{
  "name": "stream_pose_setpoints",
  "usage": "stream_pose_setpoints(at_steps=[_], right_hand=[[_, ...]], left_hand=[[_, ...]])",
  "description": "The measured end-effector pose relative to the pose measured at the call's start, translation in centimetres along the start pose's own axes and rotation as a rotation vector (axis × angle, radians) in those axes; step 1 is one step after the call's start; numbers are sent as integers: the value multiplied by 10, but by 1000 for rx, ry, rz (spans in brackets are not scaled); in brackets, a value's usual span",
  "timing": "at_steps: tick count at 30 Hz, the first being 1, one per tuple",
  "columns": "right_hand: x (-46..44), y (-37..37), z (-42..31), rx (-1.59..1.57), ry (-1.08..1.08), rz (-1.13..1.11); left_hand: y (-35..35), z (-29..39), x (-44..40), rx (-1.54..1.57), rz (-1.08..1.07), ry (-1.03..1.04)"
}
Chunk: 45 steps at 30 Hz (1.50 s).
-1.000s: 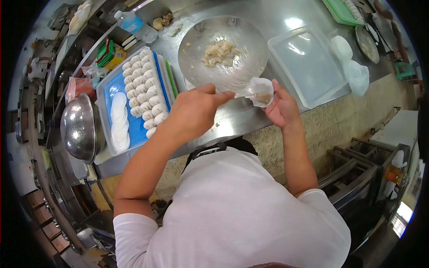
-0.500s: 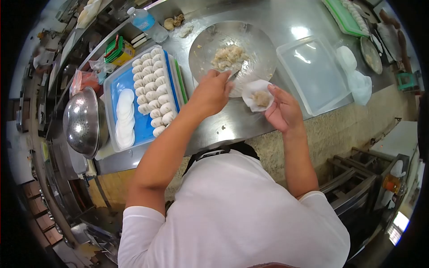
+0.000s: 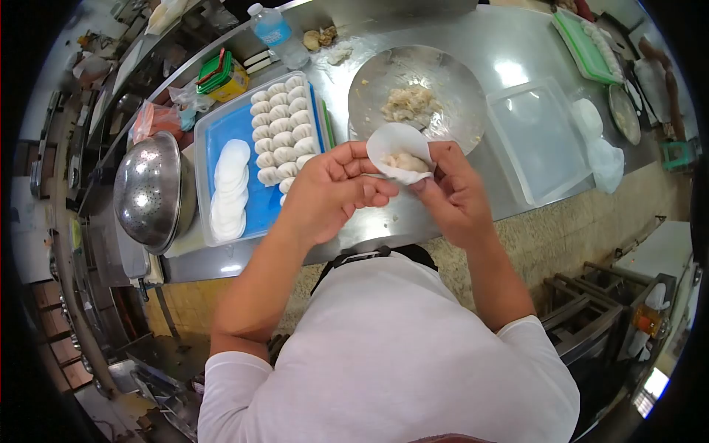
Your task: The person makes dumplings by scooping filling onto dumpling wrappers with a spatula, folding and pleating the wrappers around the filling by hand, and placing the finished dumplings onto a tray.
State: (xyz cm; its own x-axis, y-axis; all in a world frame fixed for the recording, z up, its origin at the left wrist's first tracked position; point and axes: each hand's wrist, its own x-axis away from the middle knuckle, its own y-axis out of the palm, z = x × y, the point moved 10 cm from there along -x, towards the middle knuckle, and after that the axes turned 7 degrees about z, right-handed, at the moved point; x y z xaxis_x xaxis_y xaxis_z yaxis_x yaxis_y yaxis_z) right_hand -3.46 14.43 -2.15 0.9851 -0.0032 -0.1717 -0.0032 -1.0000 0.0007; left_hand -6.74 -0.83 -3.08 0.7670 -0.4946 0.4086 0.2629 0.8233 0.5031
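Observation:
A round white dumpling wrapper (image 3: 391, 137) with a lump of pale filling (image 3: 405, 162) on it is held up between my two hands. My right hand (image 3: 459, 193) grips its right and lower edge between thumb and fingers. At the left edge, my left hand (image 3: 325, 190) has its fingers curled against the wrapper; whether a tool is also in this hand, I cannot make out. Behind the wrapper stands a wide metal bowl (image 3: 461, 96) with more filling (image 3: 410, 105). To the left, a clear tray with a blue base (image 3: 255, 198) bears rows of pleated dumplings (image 3: 283, 127) and overlapping wrappers (image 3: 230, 188).
A metal colander (image 3: 148, 192) sits left of the tray. Behind it are a green-and-yellow tub (image 3: 224, 77) and a water bottle (image 3: 277, 33). On the right lie a translucent lid (image 3: 538, 140), a white bag (image 3: 605, 164) and a green-edged tray (image 3: 580, 48).
My left hand has left the bowl, where it held a small tool, and come to the wrapper. My right hand has brought the wrapper left. The view has shifted slightly.

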Motion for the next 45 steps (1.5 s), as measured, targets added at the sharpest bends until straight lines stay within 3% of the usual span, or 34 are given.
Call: stream_pose_setpoints(at_steps=[2,3,4,7,11,13,14,21,24,26,30,32,35,39,41,45], right_hand=[[2,21,-22,-22,-4,-37],[2,34,-37,-210,9,-7],[2,44,-47,-398,22,22],[6,64,-56,-406,29,17],[3,101,-78,-336,-100,-39],[1,121,-86,-360,-81,-20],[1,128,-88,-393,-59,4],[6,157,-76,-397,-98,38],[11,164,-74,-159,-173,-15],[11,163,-90,-88,-311,99],[10,169,-87,-409,-53,164],[12,170,-97,-78,-181,34],[13,173,-112,154,-293,19],[15,172,-119,-86,-235,155],[21,180,-133,274,-404,13],[21,185,-138,387,-467,6]], left_hand=[[-2,4,12,-14,-59,127],[2,10,21,-30,-118,248],[0,10,28,37,-22,198],[-10,39,50,-182,22,492],[-22,61,76,-170,22,543],[-31,82,93,-313,-10,797],[-38,89,99,-241,-23,835],[-79,95,116,-131,-1,805],[-88,92,118,-99,-6,777],[-91,92,122,-136,12,792],[-90,99,136,-269,18,876],[-85,104,141,-288,2,885],[-91,99,142,-195,-63,905],[-80,108,149,-264,-41,901],[-78,108,149,-308,-41,856],[-84,104,149,-173,-38,889]])
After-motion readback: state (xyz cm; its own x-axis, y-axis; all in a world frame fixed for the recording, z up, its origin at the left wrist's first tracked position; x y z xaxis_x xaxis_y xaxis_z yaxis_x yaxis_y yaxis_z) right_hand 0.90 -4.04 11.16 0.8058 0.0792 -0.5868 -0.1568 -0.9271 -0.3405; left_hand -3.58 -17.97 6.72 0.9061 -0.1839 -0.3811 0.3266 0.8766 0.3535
